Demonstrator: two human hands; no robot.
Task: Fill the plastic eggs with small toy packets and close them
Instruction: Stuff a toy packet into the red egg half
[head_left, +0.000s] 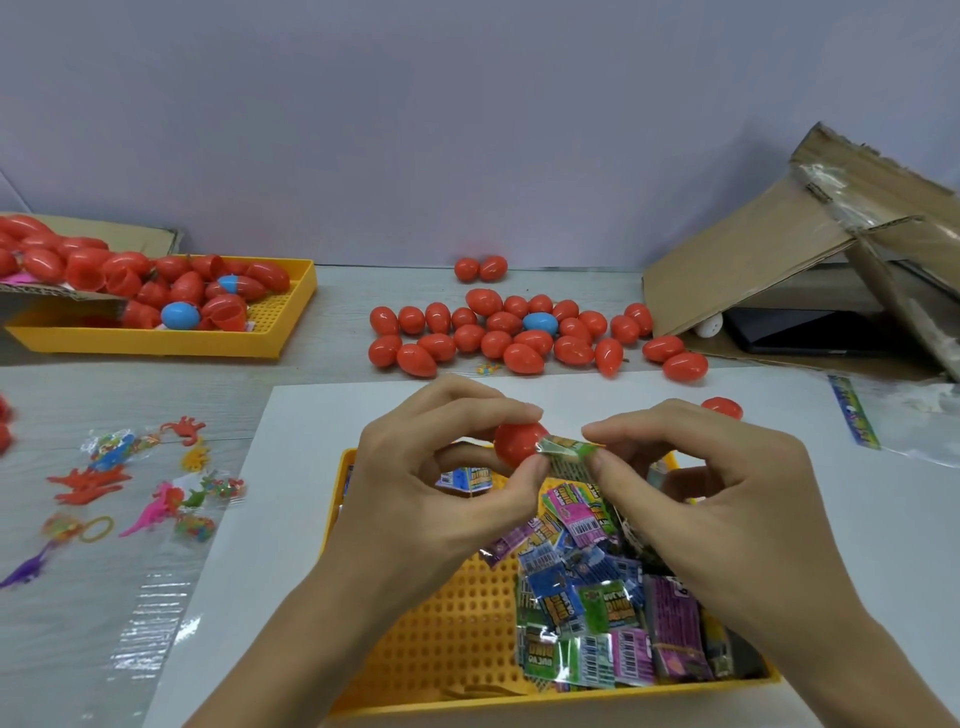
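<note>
Directly beneath our hands, we are looking down into a yellow perforated tray (447, 634) whose right half is heaped with small glossy toy packets (597, 597) in green, purple, blue and pink, printed with barcodes and dinosaur lettering. We are gripping a red plastic egg (517, 444) in our left hand (441, 478), thumb below and curled fingers above, so only its smooth rounded red side is showing. We are pinching a green crinkled packet (566, 449) between the thumb and forefinger of our right hand (701, 483), its end touching the egg at the side facing that hand; whether the egg is open there, we cannot tell. Beyond both hands, a cluster of closed red eggs (498, 335) with one blue egg (540, 322) among them is lying on the surface (337, 374). Far to the left of our left hand, a second yellow tray (270, 332) is holding red egg halves. Loose rubbery toy figures (130, 488) are lying left of that hand, and a torn cardboard box (769, 260) is standing beyond our right hand.
</note>
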